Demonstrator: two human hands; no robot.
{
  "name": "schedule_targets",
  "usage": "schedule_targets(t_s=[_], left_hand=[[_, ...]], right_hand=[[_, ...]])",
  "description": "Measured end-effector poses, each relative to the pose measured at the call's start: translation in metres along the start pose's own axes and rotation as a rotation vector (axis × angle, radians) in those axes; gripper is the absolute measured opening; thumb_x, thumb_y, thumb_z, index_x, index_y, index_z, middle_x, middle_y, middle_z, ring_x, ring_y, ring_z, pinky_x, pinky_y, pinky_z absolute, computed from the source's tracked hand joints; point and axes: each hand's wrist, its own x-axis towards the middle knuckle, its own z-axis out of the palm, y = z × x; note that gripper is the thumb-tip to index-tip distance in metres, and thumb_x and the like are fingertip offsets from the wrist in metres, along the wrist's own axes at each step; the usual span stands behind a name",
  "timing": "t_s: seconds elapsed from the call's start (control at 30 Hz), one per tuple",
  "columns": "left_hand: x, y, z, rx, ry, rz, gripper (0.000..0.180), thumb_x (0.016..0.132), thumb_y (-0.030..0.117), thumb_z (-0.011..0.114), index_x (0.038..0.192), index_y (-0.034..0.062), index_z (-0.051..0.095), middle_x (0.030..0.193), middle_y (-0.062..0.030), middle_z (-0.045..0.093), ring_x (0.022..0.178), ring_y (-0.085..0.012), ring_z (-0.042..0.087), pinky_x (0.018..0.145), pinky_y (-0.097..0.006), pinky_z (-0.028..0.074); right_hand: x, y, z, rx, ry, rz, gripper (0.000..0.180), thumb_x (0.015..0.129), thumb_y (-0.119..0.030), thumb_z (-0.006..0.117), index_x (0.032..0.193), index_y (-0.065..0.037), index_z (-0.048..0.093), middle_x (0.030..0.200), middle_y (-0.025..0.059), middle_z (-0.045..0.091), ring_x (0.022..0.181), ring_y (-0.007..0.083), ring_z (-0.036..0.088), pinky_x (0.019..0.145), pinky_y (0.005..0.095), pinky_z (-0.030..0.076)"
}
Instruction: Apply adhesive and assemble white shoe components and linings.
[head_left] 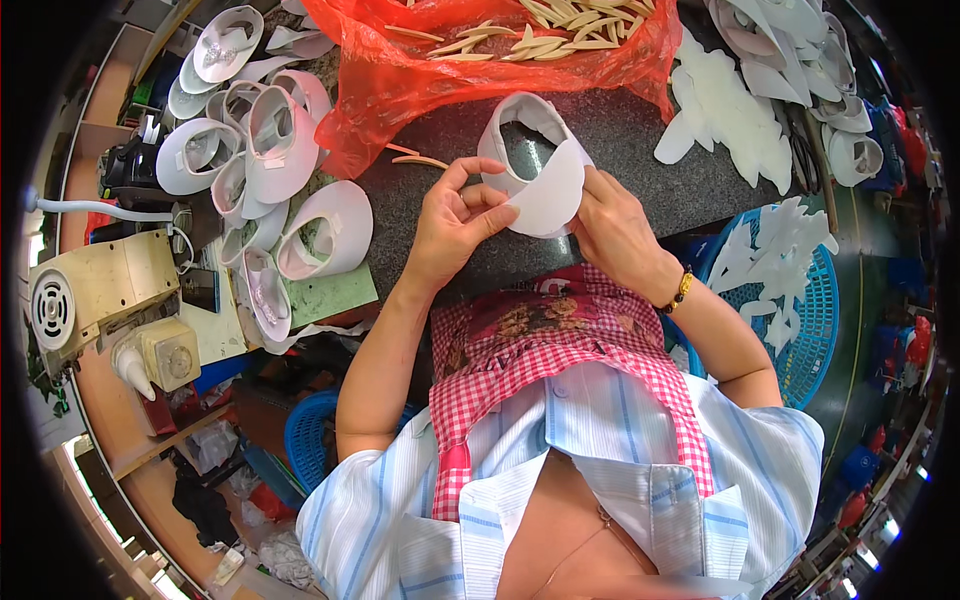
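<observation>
Above frame centre, white shoe upper (550, 193) is held by left hand (452, 218) and right hand (617, 228); judged light, pliable; edge grip advised.

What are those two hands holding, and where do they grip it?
A white ring-shaped piece: the left hand holds it by its lower left side, the right hand by its right side.
</observation>
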Motion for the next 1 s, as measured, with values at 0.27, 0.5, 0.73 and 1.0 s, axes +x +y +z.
schedule_targets(t_s=[0.27, 0.5, 0.73, 1.0], left_hand=[[0.002, -0.004, -0.012, -0.155, 0.024, 0.021, 0.043, 0.083, -0.001, 0.069, 0.121, 0.0019, 0.047, 0.089, -0.0057, 0.067, 0.086, -0.0105, 0.063, 0.081, -0.023, 0.050], [0.000, -0.003, -0.010, -0.128, 0.014, 0.026, 0.043, 0.083, -0.001, 0.069, 0.120, 0.0018, 0.047, 0.089, -0.0054, 0.066, 0.085, -0.0099, 0.062, 0.080, -0.023, 0.050], [0.004, -0.005, -0.008, -0.048, 0.001, 0.030, 0.042, 0.084, -0.002, 0.068, 0.121, 0.0021, 0.047, 0.089, -0.0048, 0.066, 0.084, -0.0097, 0.062, 0.079, -0.022, 0.050], [-0.009, 0.002, -0.004, 0.079, 0.024, 0.161, 0.043, 0.084, -0.004, 0.067, 0.122, 0.0009, 0.046, 0.089, -0.0041, 0.064, 0.085, -0.0086, 0.061, 0.081, -0.023, 0.049]], right_hand=[[-0.037, 0.026, -0.044, 0.930, -0.214, 0.399, 0.016, 0.096, -0.013, 0.052, 0.091, 0.002, 0.056, 0.096, 0.0039, 0.057, 0.086, 0.0113, 0.055, 0.076, 0.0250, 0.046], [-0.010, 0.004, -0.011, 0.260, 0.039, 0.059, 0.010, 0.079, -0.006, 0.068, 0.089, -0.004, 0.066, 0.092, 0.0102, 0.061, 0.080, 0.0267, 0.063, 0.071, 0.0334, 0.051], [-0.003, -0.003, 0.001, -0.199, -0.108, -0.032, 0.011, 0.083, -0.008, 0.061, 0.089, 0.000, 0.056, 0.099, 0.0108, 0.055, 0.088, 0.0273, 0.059, 0.073, 0.0360, 0.049], [-0.045, 0.019, -0.070, 0.834, -0.396, 0.357, 0.019, 0.091, -0.014, 0.059, 0.082, 0.002, 0.056, 0.091, 0.0093, 0.061, 0.079, 0.0173, 0.058, 0.073, 0.0329, 0.047]])
